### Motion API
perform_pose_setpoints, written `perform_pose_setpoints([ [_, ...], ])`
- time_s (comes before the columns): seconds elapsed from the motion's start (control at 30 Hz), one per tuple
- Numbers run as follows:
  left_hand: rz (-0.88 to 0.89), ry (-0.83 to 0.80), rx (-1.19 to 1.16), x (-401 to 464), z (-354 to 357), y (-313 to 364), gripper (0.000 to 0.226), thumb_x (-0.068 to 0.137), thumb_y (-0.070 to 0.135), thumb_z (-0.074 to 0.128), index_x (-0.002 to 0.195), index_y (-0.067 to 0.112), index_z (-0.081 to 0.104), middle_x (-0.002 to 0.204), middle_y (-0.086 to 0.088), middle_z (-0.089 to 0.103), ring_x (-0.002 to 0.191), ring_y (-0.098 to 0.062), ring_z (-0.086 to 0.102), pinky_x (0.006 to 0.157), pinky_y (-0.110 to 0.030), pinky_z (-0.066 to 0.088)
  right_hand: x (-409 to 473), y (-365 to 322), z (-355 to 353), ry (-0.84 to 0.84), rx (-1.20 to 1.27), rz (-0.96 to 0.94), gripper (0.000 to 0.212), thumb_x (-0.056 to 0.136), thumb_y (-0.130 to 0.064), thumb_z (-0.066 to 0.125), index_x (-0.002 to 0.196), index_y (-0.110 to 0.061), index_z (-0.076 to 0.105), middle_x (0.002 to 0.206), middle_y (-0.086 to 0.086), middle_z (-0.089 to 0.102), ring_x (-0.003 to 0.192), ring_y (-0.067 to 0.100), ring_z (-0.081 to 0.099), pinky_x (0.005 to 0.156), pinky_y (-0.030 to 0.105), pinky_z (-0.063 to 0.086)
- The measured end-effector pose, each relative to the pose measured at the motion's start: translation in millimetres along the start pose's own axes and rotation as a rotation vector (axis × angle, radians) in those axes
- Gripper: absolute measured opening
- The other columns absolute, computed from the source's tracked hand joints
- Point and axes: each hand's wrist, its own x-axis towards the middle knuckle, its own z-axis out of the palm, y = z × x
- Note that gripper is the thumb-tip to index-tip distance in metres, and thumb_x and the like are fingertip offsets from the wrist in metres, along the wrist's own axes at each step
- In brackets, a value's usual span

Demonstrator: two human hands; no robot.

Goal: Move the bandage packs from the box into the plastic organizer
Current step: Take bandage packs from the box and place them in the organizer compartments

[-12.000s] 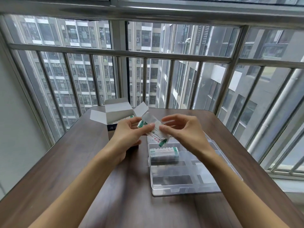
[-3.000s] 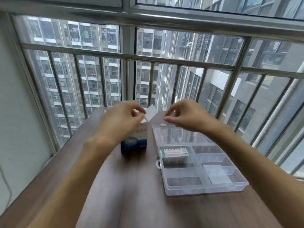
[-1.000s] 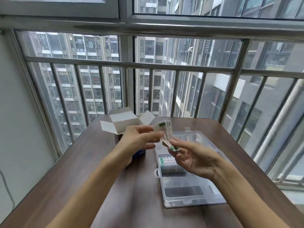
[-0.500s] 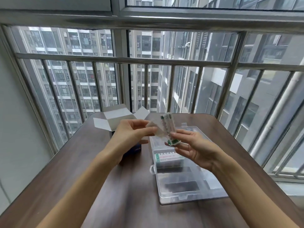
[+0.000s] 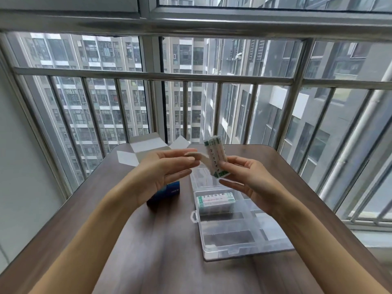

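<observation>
A bandage pack, white with green print, stands upright in the air above the clear plastic organizer. My right hand pinches it near its lower end. My left hand has straight fingers; its fingertips touch a pale flap on the pack's left side. Another bandage pack lies in the organizer's far left compartment. The blue box with open white flaps stands behind my left hand, mostly hidden.
The brown wooden table ends at a window with metal railing bars just beyond the box. The organizer's clear lid lies open toward the window. A grey wall stands to the left.
The pack has turned more upright between my hands. My left fingers have straightened and now only touch its flap; my right hand has come up to pinch its lower end.
</observation>
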Motion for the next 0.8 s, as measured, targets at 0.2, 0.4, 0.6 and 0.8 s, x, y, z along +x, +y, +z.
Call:
perform_pose_setpoints([
  [0.2, 0.020, 0.120, 0.273, 1.6, 1.1, -0.2, 0.048, 0.081, 0.054, 0.055, 0.092, 0.011, 0.073, 0.085, -0.002, 0.076, 0.082, -0.012, 0.073, 0.073, -0.020, 0.058, 1.3, -7.9, -11.0, -0.101, -0.018, 0.096, 0.017, 0.082, -0.019, 0.063, 0.094, -0.011, 0.070, 0.080, 0.003, 0.071, 0.081, 0.015, 0.066, 0.077, 0.024, 0.056],
  [0.4, -0.002, 0.037, 0.361, 1.3, 9.5, -4.4, 0.048, 0.073, 0.059, 0.057, 0.085, 0.016, 0.075, 0.083, 0.001, 0.076, 0.078, -0.010, 0.073, 0.066, -0.017, 0.057, -3.2, -14.5, -15.7, -0.191, -0.058, 0.094, 0.029, 0.067, -0.019, 0.068, 0.096, -0.014, 0.070, 0.085, 0.004, 0.073, 0.079, 0.014, 0.064, 0.066, 0.017, 0.056],
  [0.6, 0.014, -0.097, 0.355, -1.8, 4.8, -6.9, 0.017, 0.085, 0.021, 0.065, 0.099, 0.013, 0.072, 0.086, -0.002, 0.076, 0.076, -0.008, 0.071, 0.062, -0.014, 0.053, -8.1, -16.2, -9.7, -0.237, -0.505, -0.129, 0.027, 0.070, -0.023, 0.074, 0.096, -0.022, 0.069, 0.082, 0.000, 0.073, 0.069, 0.006, 0.065, 0.058, 0.012, 0.047],
  [0.8, 0.084, -0.147, 0.335, 3.1, 0.3, -10.6, 0.037, 0.085, 0.010, 0.065, 0.120, 0.020, 0.060, 0.099, -0.006, 0.074, 0.090, -0.014, 0.071, 0.068, -0.020, 0.056, -4.7, -13.6, -7.6, 0.015, -0.788, -0.340, 0.061, 0.074, -0.030, 0.076, 0.129, -0.030, 0.049, 0.109, -0.006, 0.053, 0.086, 0.007, 0.060, 0.064, 0.015, 0.050],
])
